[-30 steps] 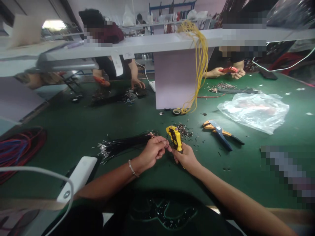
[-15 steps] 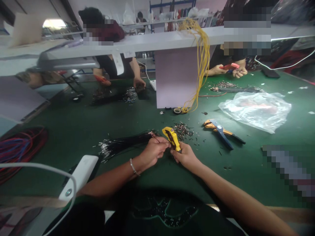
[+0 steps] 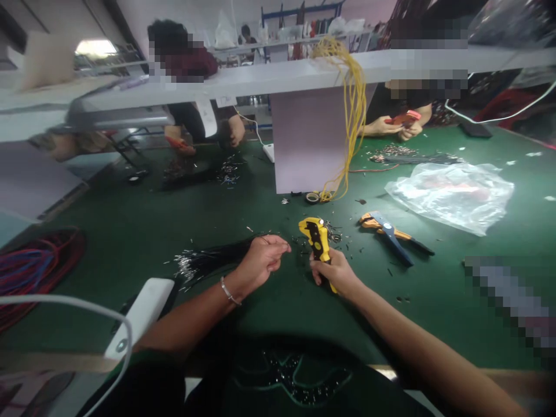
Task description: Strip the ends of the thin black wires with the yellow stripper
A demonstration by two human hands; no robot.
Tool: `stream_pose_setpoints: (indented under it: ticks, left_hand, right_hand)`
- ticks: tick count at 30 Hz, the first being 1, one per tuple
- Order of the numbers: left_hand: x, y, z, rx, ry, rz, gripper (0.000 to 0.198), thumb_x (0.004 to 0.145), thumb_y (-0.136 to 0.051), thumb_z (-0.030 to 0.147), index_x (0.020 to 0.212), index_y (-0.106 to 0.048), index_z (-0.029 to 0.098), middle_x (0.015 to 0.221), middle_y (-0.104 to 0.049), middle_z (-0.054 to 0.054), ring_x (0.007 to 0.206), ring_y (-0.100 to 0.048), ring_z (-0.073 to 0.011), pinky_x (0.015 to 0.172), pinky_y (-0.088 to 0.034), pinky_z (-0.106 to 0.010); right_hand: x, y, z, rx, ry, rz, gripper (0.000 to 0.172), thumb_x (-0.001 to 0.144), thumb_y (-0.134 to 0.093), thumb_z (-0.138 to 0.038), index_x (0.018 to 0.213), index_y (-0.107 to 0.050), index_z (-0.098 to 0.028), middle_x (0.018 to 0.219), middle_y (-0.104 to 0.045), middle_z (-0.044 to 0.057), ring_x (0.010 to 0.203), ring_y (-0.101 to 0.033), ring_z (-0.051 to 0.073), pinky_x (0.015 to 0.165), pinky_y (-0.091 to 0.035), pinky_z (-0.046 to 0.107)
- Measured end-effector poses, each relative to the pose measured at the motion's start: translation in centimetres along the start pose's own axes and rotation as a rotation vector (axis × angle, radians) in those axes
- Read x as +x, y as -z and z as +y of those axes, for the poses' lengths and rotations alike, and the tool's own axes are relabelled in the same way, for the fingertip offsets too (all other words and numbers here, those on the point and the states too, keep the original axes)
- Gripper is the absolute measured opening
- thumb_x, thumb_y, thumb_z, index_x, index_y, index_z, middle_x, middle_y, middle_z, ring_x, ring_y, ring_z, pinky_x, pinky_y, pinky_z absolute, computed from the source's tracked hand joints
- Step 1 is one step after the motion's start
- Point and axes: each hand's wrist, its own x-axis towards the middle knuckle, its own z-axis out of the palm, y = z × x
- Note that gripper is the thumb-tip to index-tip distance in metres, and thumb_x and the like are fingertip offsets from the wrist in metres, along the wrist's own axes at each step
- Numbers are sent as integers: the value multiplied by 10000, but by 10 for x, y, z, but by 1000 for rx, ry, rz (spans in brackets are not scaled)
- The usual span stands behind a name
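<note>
My right hand is wrapped round the handles of a yellow and black wire stripper, whose head points up and away from me. To its left, my left hand pinches a thin black wire, with a short bit showing at the fingertips; the hand and the tool are apart. A bundle of black wires with bare silvery ends lies beside and partly behind my left hand. Behind the stripper is a scatter of small dark and coppery offcuts, partly hidden by the tool.
Orange and blue pliers lie right of the stripper, near a clear plastic bag. A white power bank and red and blue wire coils are at left. Yellow wires hang from the shelf. Two people work opposite.
My hands have moved apart: the left slightly left, the right with the stripper to the right and more upright. The left co-worker's hand has drawn back from the wires.
</note>
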Motion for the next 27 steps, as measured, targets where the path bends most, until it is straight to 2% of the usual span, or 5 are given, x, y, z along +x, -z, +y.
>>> stream_pose_setpoints:
  ticks: [6,13,19,23,27]
  left_hand:
    - [-3,-3,-4,12,19,-51,211,633,-759,274,622,-633,105,405,-289,95,357,-194,-10,382,-109,-203]
    - [-7,-2,2,-68,49,-147,189,668,-748,263,663,-644,106,399,-256,106,359,-165,-8,388,-113,-197]
    - [-9,-2,6,-91,44,-179,165,692,-730,242,683,-654,96,393,-248,109,358,-159,-8,389,-118,-194]
    - [-9,-1,7,-52,-6,-164,175,706,-726,260,690,-657,99,407,-277,101,367,-186,-14,393,-132,-200]
    - [-8,0,5,66,-90,-65,192,701,-718,291,691,-657,109,471,-411,63,371,-240,-19,389,-129,-215]
  right_hand:
    - [-3,0,-6,99,10,-52,172,647,-638,-259,754,-529,-179,456,-559,-46,392,-516,134,455,-423,272]
    - [-5,4,-5,135,39,-116,184,634,-669,-244,760,-559,-167,581,-574,-25,477,-544,145,534,-442,307]
    - [-5,6,-2,110,68,-135,209,660,-676,-252,813,-567,-162,659,-599,3,561,-576,171,599,-469,335]
    - [-7,6,-3,77,111,-176,217,659,-688,-252,823,-579,-160,691,-592,5,589,-567,163,595,-450,312]
    - [-11,4,-1,43,154,-225,240,694,-692,-265,881,-583,-162,740,-591,15,656,-571,170,634,-448,310]
